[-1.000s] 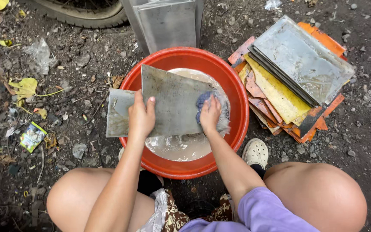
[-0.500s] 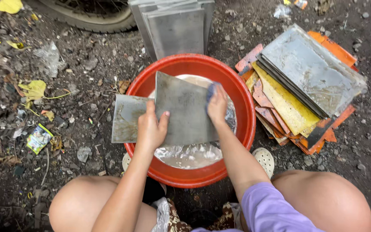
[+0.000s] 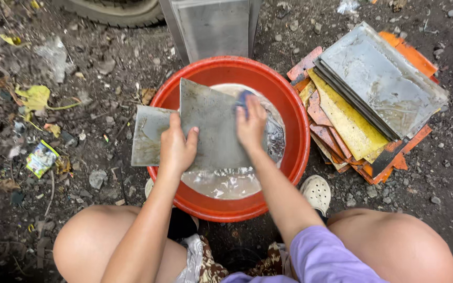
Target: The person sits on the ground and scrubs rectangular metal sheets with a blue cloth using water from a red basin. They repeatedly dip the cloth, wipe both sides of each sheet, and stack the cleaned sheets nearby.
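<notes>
A red plastic basin (image 3: 295, 152) holds cloudy water on the dirt in front of my knees. Across its left rim lies a grey metal sheet (image 3: 211, 126), bent so one flap (image 3: 148, 137) hangs over the basin's left edge. My left hand (image 3: 178, 148) grips the sheet at its lower left. My right hand (image 3: 250, 123) presses a blue scrubbing pad (image 3: 243, 97) against the sheet's upper right part; most of the pad is hidden under my fingers.
A stack of yellow, orange and grey metal sheets (image 3: 373, 89) lies right of the basin. More grey sheets (image 3: 213, 26) lean behind it, beside a tyre (image 3: 116, 11). A white clog (image 3: 316, 192) is by my right knee. Leaves, stones and a wrapper (image 3: 41, 157) litter the dirt at left.
My right hand with the pad has moved up and leftwards across the sheet. The left hand keeps its grip, and the sheet has shifted slightly in the basin.
</notes>
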